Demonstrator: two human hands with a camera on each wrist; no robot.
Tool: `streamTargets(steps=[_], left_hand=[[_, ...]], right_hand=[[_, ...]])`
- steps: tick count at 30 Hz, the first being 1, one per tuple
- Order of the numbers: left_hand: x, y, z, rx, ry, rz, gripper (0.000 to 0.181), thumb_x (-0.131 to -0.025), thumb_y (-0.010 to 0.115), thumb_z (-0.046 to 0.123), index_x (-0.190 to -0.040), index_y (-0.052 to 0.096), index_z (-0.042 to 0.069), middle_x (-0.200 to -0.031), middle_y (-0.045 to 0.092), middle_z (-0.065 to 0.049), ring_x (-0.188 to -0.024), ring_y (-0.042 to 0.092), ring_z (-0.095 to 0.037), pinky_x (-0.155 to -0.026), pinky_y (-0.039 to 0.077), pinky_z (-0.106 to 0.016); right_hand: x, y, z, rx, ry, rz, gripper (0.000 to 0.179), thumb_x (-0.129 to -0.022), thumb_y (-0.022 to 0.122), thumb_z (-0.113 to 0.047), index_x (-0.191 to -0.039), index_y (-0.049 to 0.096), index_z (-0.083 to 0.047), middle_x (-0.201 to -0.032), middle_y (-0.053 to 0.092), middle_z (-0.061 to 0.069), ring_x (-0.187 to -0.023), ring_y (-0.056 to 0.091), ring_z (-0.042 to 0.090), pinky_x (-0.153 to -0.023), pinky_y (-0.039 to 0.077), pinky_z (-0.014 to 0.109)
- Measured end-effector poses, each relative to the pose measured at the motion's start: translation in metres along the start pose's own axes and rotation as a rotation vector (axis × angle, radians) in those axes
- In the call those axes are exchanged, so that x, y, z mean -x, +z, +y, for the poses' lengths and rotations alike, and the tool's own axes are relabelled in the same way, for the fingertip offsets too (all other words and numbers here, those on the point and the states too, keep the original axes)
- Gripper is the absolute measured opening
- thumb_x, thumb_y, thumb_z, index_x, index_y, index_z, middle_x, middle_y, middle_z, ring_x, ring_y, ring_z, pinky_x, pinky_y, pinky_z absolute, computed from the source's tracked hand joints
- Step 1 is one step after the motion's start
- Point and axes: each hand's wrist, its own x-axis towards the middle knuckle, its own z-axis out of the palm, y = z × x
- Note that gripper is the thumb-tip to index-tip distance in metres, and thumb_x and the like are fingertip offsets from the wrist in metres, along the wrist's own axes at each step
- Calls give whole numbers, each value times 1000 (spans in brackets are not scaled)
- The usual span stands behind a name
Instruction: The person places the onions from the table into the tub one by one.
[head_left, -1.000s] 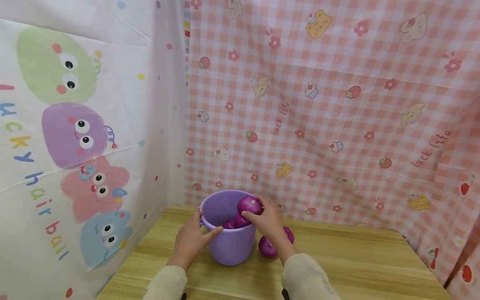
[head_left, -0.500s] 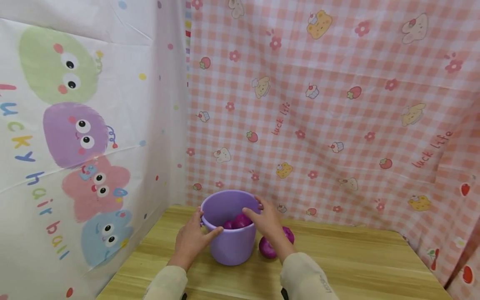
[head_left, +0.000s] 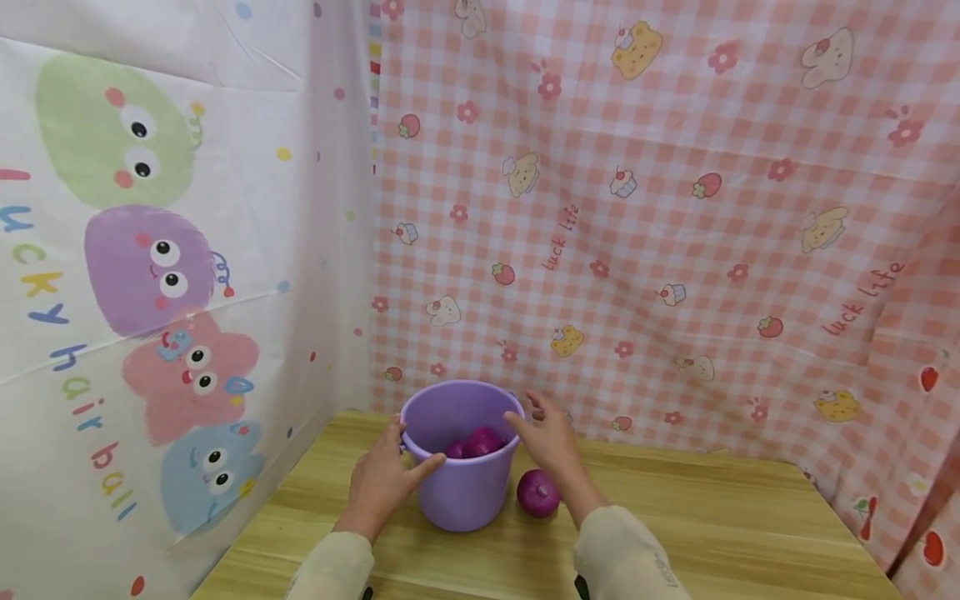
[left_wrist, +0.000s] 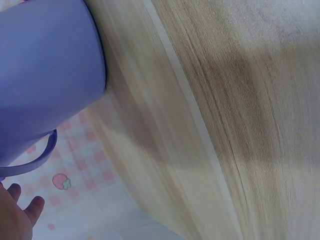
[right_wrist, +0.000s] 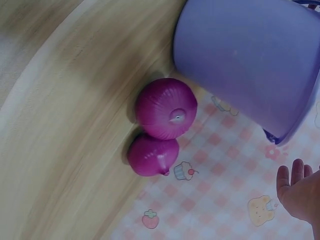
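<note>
A purple bucket (head_left: 461,492) stands upright on the table with several red onions (head_left: 483,442) inside, partly hidden by its wall. My left hand (head_left: 381,479) holds the bucket at its left side, thumb over the near rim and fingers by the side handle (left_wrist: 37,162). Beside the right rim my right hand (head_left: 551,437) has its fingers apart, holding nothing. Two more red onions lie on the table right of the bucket: the nearer onion (right_wrist: 166,108) touches the other onion (right_wrist: 152,155), which my right arm hides in the head view.
The wood-grain table (head_left: 720,525) extends to the right of the bucket. A pink checked curtain (head_left: 660,250) hangs behind it, and a white printed curtain (head_left: 300,208) hangs along the left side.
My right hand let a red onion drop into the bucket among the others, then drew back to the right, off the rim. The left hand and the bucket stayed in place.
</note>
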Motion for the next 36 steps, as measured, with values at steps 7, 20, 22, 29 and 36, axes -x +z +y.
streamTargets(steps=[7, 20, 22, 29, 36], left_hand=[[0, -2, 1, 23, -3, -5, 113, -75, 66, 77, -153, 32, 4, -142, 54, -19, -121, 58, -37, -98, 44, -59], [-1, 0, -1, 0, 1, 6, 109, -77, 67, 73, -153, 32, 4, -140, 55, -18, -119, 59, -37, -95, 46, -59], [-1, 0, -1, -1, 0, 6, 110, -76, 67, 75, -153, 32, 5, -140, 56, -18, -118, 59, -37, -95, 46, -59], [0, 0, -2, 1, 2, 2, 114, -73, 61, 81, -153, 33, 4, -140, 55, -19, -119, 59, -37, -95, 46, -59], [-1, 0, -2, -3, -3, -2, 114, -74, 60, 82, -153, 33, 5, -144, 52, -19, -123, 56, -39, -98, 44, -60]], right_hand=[[2, -8, 14, 33, 36, 38, 62, -91, 72, -28, -143, 51, -3, -142, 53, 19, -124, 54, 40, -99, 47, 51], [14, -13, 53, 86, 57, 41, 62, -91, 72, -26, -140, 50, 5, -138, 52, 27, -119, 56, 45, -97, 48, 53], [16, -11, 59, 75, 60, 38, 63, -91, 73, -25, -140, 49, 6, -138, 52, 28, -117, 57, 45, -96, 49, 53], [25, -2, 80, 93, 83, 60, 64, -87, 77, -24, -137, 52, 8, -132, 56, 31, -120, 54, 47, -101, 43, 56], [33, 5, 97, 98, 101, 69, 65, -86, 78, -21, -135, 51, 13, -130, 54, 36, -122, 51, 51, -104, 41, 57]])
